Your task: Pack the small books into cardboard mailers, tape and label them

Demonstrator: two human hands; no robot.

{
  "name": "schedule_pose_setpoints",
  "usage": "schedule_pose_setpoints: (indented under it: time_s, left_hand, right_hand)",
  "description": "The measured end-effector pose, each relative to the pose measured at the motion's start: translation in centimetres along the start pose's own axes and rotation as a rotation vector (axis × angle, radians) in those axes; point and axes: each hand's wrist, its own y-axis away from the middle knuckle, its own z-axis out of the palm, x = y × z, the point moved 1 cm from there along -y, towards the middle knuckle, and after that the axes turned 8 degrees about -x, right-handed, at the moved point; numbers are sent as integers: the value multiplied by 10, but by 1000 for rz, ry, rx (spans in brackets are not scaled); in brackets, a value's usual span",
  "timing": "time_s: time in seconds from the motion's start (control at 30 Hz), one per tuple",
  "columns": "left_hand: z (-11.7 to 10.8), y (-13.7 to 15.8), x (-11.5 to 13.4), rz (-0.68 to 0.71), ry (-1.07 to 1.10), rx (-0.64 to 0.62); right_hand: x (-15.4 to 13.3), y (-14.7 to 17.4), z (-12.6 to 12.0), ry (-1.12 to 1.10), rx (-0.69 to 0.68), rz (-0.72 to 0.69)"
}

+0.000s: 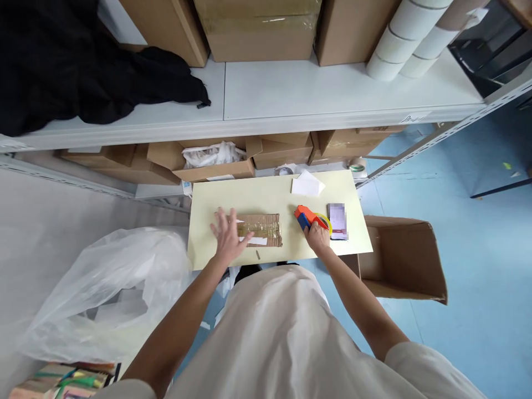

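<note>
A small flat cardboard box (272, 226) with clear tape across its top lies on the pale yellow table (257, 194). My left hand (228, 237) rests over the box's left end, fingers spread, with the thumb reaching over a white strip on the box. To the right, my right hand (317, 237) is wrapped round an orange and blue tape dispenser (305, 215) that carries a yellow-rimmed roll. Just right of the dispenser lies a phone (337, 220) with a blurred screen. White papers (306, 184) sit near the table's back edge.
Beyond the table stands a shelf (291, 91) with cardboard boxes, a black cloth (103, 77) and white rolls (399, 41). An open cardboard box (409, 257) is on the floor at right. A large translucent plastic bag (120, 277) bulges at left.
</note>
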Motion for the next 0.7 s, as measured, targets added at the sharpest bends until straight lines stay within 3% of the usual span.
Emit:
schedule_pose_setpoints:
  time_s: [0.07,0.13,0.27,0.37,0.5,0.6,0.7]
  left_hand:
    - [0,7,-34,-163,233,2]
    - [6,12,-60,-222,473,-77]
    - [19,17,-80,-66,739,-249]
    - [22,17,-82,11,698,-260]
    - [26,14,-84,74,610,-208]
    - [27,9,-85,108,649,-170]
    - [19,0,-89,51,622,-162]
  right_hand:
    - [-2,-1,12,-4,-12,-25]
    - [-1,0,20,-1,-24,-44]
    - [4,8,22,-20,83,-145]
    - [1,22,25,-117,222,-363]
    - [-26,36,47,-328,91,-600]
    - [-52,36,55,-556,30,-621]
    - [-71,29,39,-723,21,-602]
